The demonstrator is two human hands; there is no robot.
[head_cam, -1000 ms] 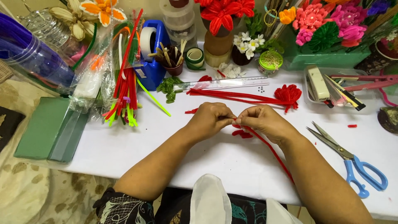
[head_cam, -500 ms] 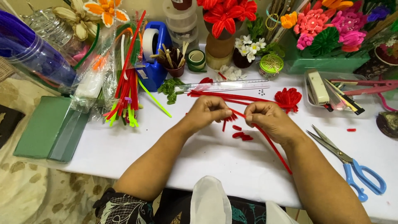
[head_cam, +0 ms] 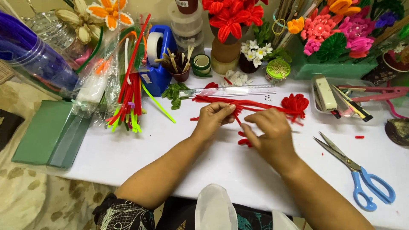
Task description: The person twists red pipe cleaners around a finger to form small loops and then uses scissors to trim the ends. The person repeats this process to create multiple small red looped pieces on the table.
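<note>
Red pipe cleaner: fuzzy, thin, bent; pinched btwn fingertips of left hand, mid white desk. Right hand fingers curled on its lower end. Blue-handled metal scissors lie well apart.

the single head-worn camera looks steeply down and forward over the white table, close above it. the scissors lie at its right, craft flowers crowding its far edge.
</note>
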